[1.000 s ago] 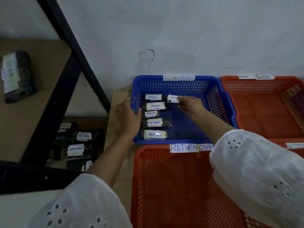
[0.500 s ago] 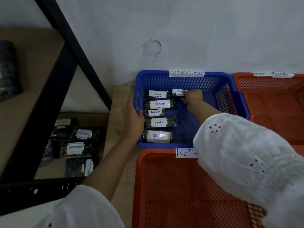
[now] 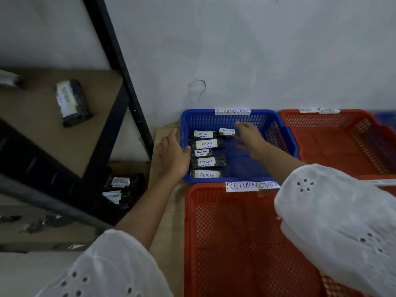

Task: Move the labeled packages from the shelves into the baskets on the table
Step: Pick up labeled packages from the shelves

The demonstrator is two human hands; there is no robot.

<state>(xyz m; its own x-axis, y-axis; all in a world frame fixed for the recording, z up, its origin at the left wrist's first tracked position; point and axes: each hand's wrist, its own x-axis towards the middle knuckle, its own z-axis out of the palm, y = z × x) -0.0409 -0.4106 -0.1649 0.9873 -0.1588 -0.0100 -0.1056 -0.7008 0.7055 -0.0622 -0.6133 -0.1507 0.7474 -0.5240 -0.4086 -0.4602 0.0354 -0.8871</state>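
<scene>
Fingers (image 3: 243,126) of the right hand (image 3: 249,137) are extended and spread above the floor of the blue basket (image 3: 205,121). The hand is motion-blurred, but it appears to hold nothing. It hovers just beside a short package (image 3: 227,132) that lies near the basket's back wall. The left hand (image 3: 174,153) grips the basket's left wall, thumb hooked over the rim and fingers on the outside.

Contents: a column of five packages (image 3: 206,162) lies along the left wall, labels up, each reading RETURN. The short package sits to the right of the column's far end.

Judged step: placement in the blue basket is done, and the next package is to be fetched.

Procedure:
1. Let go of the left wall only once the basket sits firmly on the table (image 3: 171,232); a light plastic basket can slide.
2. Lift the right hand clear of the rim before swinging left, so the sleeve (image 3: 334,211) does not drag the short package.
3. Draw from shelf stock: one package (image 3: 72,102) on the upper shelf, and labelled packages (image 3: 121,182) on the lower shelf, partly hidden by the black frame (image 3: 120,67).
4. Read each label before choosing a basket. The blue basket's tag (image 3: 232,111) reads RETURN OVERDUE; the near red basket (image 3: 235,243) carries a similar tag.
5. Lay each package label up, beside the previous one, not on it.
</scene>
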